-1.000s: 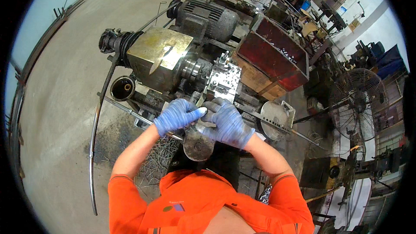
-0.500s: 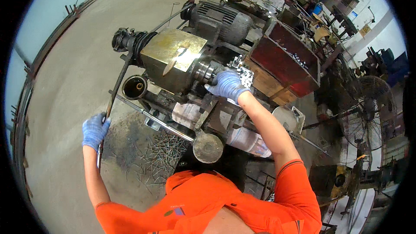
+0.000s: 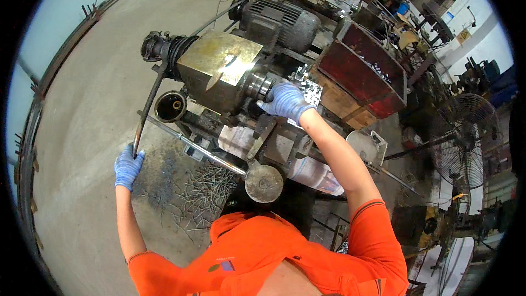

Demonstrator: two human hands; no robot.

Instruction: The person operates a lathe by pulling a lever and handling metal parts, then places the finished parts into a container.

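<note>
My left hand (image 3: 129, 168), in a blue-and-white knit glove, is closed around the lower end of a long dark lever (image 3: 149, 101). This lever slants down from the left end of the machine's spindle, beside a brass-topped headstock (image 3: 222, 57). My right hand (image 3: 286, 102), gloved alike, is at the other end of the headstock, just right of the shiny metal chuck (image 3: 257, 85). Its fingers curl in toward the chuck, and what they hold is hidden. A bright metal bar (image 3: 211, 154) ends by a round metal disc (image 3: 263, 183) in front of me.
Behind the headstock is a ribbed motor (image 3: 279, 24). To the right, a red metal bin (image 3: 359, 71) with small shiny parts rests on wood. Thin metal rods (image 3: 211, 189) lie scattered on the floor. A large caged fan (image 3: 466, 140) stands farther right.
My left hand has shifted slightly right and down. The shiny length of rod that showed below it is gone from view. My right hand stays by the chuck, barely moved.
</note>
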